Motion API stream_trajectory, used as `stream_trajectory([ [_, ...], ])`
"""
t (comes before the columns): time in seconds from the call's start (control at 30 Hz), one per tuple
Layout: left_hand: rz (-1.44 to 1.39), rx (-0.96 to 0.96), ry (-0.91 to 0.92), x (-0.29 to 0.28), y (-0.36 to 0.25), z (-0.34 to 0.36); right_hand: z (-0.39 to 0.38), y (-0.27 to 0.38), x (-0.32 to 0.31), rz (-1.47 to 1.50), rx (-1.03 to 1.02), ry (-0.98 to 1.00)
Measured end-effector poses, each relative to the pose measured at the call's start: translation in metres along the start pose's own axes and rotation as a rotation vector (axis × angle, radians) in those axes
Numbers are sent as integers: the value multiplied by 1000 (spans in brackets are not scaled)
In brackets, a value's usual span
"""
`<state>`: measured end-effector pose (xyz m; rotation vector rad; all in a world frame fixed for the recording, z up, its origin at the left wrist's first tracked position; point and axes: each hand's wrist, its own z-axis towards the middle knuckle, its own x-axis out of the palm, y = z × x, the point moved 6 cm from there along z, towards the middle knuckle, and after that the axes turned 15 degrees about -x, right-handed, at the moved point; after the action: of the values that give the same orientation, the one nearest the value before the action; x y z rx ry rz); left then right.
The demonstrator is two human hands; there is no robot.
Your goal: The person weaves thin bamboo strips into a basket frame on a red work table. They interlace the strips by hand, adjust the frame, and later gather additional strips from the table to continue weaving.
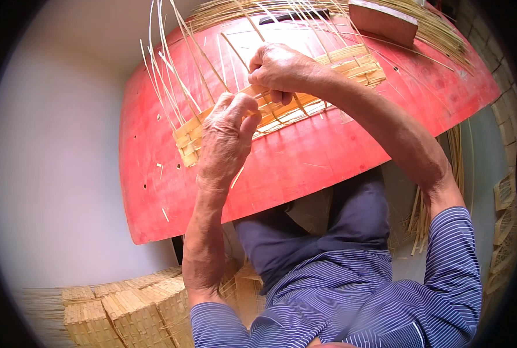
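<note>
A long woven band of pale bamboo strips (363, 71) lies across the red tabletop (322, 162), with many thin upright strips fanning out from its far side toward the back. My left hand (229, 122) is at the band's left half, fingers curled and pinched on the strips, partly hiding the weave. My right hand (279, 69) is higher and to the right, closed at the band's far edge around a strip, its fingertips tucked down among the weave. A few short offcuts lie on the table beside the band.
A red brick-like block (380, 23), a dark flat bar (293, 17) and bundles of long strips (438, 40) sit at the back. Loose strips (421, 226) hang below the table at right. Stacked woven bamboo pieces (125, 313) are at lower left, beside a pale wall.
</note>
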<state>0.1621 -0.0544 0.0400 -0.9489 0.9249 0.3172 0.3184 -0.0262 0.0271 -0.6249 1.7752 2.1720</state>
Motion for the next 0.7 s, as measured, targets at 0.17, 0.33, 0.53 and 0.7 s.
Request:
stream_trajectory([
  [0.17, -45, -51, 44, 0, 5, 7, -4, 1, -3, 52, -25, -50],
  [0.33, -215, -234, -25, 11, 19, 14, -1, -4, 2, 46, -41, -49],
  [0.53, -369, -328, -43, 15, 21, 14, 1, -4, 3, -9, -75, -63],
  [0.7, -335, -327, -80, 14, 25, 11, -3, 3, 5, 29, -75, -75],
])
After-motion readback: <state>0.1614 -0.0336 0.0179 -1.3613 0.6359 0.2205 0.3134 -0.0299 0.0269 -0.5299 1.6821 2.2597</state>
